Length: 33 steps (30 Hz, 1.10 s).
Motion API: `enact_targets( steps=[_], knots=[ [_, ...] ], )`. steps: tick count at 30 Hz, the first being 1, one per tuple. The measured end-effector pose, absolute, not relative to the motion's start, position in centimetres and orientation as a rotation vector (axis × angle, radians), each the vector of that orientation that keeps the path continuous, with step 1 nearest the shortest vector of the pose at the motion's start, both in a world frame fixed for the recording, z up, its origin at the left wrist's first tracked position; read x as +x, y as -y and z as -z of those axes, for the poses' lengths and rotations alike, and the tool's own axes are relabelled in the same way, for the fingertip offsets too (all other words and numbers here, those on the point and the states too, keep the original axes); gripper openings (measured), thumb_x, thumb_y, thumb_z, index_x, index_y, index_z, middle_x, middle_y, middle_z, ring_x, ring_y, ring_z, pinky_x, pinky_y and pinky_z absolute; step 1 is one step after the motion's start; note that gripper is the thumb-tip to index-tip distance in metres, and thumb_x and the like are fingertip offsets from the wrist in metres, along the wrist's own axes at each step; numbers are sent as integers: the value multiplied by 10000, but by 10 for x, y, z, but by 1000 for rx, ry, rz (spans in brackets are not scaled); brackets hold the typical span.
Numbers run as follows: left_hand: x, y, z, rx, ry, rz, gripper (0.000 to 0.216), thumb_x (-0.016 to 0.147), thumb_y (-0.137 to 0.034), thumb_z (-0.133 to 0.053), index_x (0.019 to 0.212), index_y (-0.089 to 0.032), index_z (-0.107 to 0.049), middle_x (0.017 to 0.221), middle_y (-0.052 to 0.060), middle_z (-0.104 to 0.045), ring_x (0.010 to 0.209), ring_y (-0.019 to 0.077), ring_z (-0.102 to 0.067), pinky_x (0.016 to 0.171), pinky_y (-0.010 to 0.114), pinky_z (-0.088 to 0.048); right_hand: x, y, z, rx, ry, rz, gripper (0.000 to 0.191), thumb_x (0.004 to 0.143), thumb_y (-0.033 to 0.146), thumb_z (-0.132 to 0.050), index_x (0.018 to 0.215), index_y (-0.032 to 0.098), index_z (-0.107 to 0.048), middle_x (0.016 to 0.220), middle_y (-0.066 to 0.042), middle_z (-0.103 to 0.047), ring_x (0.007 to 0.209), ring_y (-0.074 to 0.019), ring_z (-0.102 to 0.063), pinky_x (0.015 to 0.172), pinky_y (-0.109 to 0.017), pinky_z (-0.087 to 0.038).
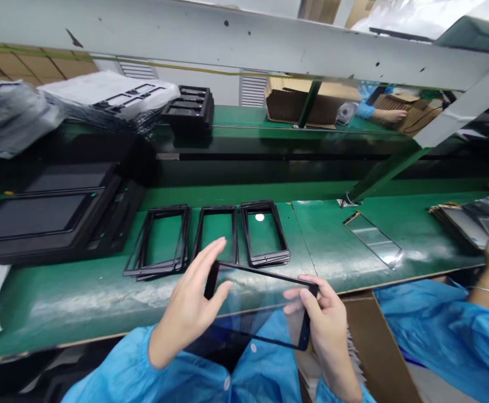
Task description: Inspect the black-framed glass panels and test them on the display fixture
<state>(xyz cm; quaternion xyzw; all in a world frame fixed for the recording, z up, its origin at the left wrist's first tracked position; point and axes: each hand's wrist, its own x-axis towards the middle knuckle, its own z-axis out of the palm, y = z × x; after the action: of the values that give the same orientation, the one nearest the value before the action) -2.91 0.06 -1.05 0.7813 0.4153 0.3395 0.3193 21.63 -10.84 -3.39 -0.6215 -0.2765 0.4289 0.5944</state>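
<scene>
Worktop [80,313], green, runs across the middle of the view, and near the centre we see three stacks of black frames [267,258] on it. At lower centre, the clear, dark-edged panel [257,308] is held tilted above the near edge. Our right hand [326,319] pinches its right end, thumb in front, fingers behind; our left hand [192,305] stands spread at the left end, and we cannot tell whether it touches. We judge this a handling step; the next move calls for a steady edge grip.
</scene>
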Motion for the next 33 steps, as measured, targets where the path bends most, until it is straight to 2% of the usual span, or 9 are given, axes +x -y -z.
enact_targets(
  steps=[2,4,7,10,19,23,25,28,33],
  knots=[
    [-26,-6,3,2420,-979,-828,480,1003,-232,-636,1477,-289,-590,1501,72,-661,1432,334,-563,1272,624,-316,214,109,33,-1453,669,-1020,353,918,466,-764,1123,199,-661,836,-80,-856,592,-213,-796,603,-279,-627],
    [-20,-11,-3,2581,-826,-735,334,1021,-237,-616,1346,-248,-693,1300,56,-783,1281,319,-678,1251,628,-341,209,109,32,-1446,697,-1041,339,919,469,-759,1108,203,-668,830,-81,-857,589,-218,-797,599,-282,-635],
    [-13,-13,-2,2560,-722,-690,240,1051,-259,-578,1195,-205,-762,1071,44,-846,950,259,-794,944,435,-601,201,108,31,-1438,722,-1057,337,904,478,-767,1089,208,-688,807,-80,-856,561,-228,-792,575,-292,-642],
    [-13,-13,6,2446,-699,-718,231,1058,-248,-571,1120,-209,-790,1003,22,-856,837,220,-806,710,316,-592,196,107,33,-1454,718,-1061,330,893,478,-775,1076,211,-707,810,-89,-857,566,-238,-796,572,-299,-650],
    [-38,-15,-8,2284,-817,-422,313,987,-238,-636,1264,-284,-774,1089,50,-835,989,278,-792,827,328,-583,177,86,36,-1462,741,-1148,380,778,537,-852,1004,242,-774,728,-63,-830,496,-242,-752,506,-323,-634],
    [-51,-21,-17,1834,-715,-373,555,912,-194,-688,1455,-303,-658,971,32,-802,748,215,-780,690,285,-580,157,61,25,-1346,756,-1371,665,784,538,-852,1379,303,-671,757,-38,-833,473,-227,-733,511,-338,-626],
    [-69,-38,-17,1586,-828,-498,615,937,-254,-667,1541,-307,-560,965,21,-747,630,159,-745,582,251,-556,162,47,23,-1320,742,-1368,776,815,581,-809,1503,321,-563,938,-96,-862,678,-298,-817,648,-428,-682],
    [-120,-92,-19,1353,-1104,-915,670,902,-281,-696,1545,-271,-508,997,23,-700,615,145,-742,590,261,-584,191,32,33,-1383,648,-1096,608,859,607,-736,1392,330,-646,1177,-167,-827,1075,-386,-799,892,-540,-676],
    [-229,-227,-39,1070,-1532,-1506,746,862,-74,-575,1554,-189,-320,899,-26,-667,596,110,-700,594,248,-578,236,35,84,-1507,556,-1033,403,767,627,-783,1077,369,-766,1055,-148,-844,1007,-442,-803,898,-591,-684]
  ],
)
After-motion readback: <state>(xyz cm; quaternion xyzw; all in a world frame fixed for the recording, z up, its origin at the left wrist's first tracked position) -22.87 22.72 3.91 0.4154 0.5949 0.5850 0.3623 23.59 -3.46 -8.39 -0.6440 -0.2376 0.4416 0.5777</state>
